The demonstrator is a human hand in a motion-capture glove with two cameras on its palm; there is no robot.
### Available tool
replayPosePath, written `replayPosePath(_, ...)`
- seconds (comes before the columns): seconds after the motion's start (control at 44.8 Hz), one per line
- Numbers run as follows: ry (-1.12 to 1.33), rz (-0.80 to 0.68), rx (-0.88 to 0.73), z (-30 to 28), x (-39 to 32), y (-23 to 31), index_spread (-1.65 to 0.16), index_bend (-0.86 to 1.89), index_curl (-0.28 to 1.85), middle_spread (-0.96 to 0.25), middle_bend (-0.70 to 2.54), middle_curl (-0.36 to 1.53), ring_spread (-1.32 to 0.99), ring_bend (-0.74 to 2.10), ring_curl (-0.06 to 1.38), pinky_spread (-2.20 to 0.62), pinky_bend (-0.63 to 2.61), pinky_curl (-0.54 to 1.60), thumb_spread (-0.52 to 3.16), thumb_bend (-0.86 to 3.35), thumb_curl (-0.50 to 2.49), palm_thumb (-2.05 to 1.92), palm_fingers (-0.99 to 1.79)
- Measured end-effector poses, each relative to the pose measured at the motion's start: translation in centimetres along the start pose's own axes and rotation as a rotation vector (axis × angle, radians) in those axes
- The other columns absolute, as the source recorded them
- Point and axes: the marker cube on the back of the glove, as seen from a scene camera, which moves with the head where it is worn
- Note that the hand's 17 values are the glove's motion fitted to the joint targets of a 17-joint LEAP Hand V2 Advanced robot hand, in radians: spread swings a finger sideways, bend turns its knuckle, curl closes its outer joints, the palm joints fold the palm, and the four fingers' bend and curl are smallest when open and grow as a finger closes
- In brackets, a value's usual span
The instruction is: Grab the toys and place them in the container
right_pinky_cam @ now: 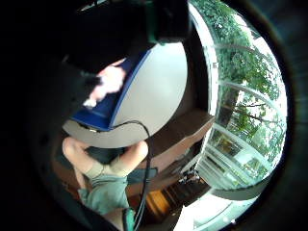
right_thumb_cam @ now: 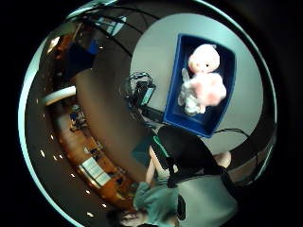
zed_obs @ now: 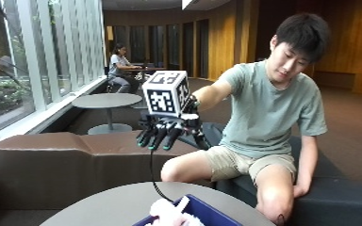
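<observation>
A person's gloved right hand (zed_obs: 167,129) hangs in the air above a round grey table (zed_obs: 115,205), its fingers (zed_obs: 158,138) pointing down, relaxed and holding nothing. Well below the fingertips, slightly to their right, a pink-and-white doll (right_thumb_cam: 203,78) lies inside the blue container (right_thumb_cam: 175,71) standing on the table, its head toward one end.

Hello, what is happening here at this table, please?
A person sitting at a round table is putting toys into a blue container. A doll toy already lies inside it. The gloved right hand hovers above the container, fingers hanging relaxed, with nothing in its grip. No other toy shows on the table in these views.
</observation>
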Motion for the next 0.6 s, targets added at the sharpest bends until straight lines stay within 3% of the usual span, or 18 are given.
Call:
replayPosePath(0.112,0.045,-0.080,0.106,-3.1,-0.1,4.6,-0.17,0.05,0.41,0.03,0.13,0.39,-0.01,0.23,0.44,0.06,1.05,0.49,1.10,-0.04,0.64,0.06,-0.38)
replayPosePath(0.223,0.028,-0.335,0.328,-6.8,-0.8,8.9,-0.17,0.05,0.36,0.03,0.11,0.36,0.01,0.20,0.42,0.07,0.99,0.46,1.16,-0.02,0.58,0.04,-0.32)
replayPosePath(0.312,-0.026,-0.153,0.304,-8.5,-2.1,12.6,-0.17,0.09,0.34,0.03,0.11,0.33,0.02,0.21,0.42,0.07,0.94,0.43,1.21,-0.01,0.55,0.05,-0.25)
replayPosePath(0.446,-0.116,-0.163,0.424,-8.2,-3.1,14.8,-0.19,0.15,0.33,-0.02,0.15,0.32,0.01,0.23,0.42,0.07,0.86,0.40,1.28,-0.01,0.50,0.06,-0.13)
replayPosePath(0.602,-0.167,-0.153,0.439,-5.3,-3.2,13.9,-0.19,0.17,0.34,-0.08,0.19,0.33,-0.01,0.27,0.43,0.05,0.78,0.37,1.40,0.00,0.44,0.06,-0.03)
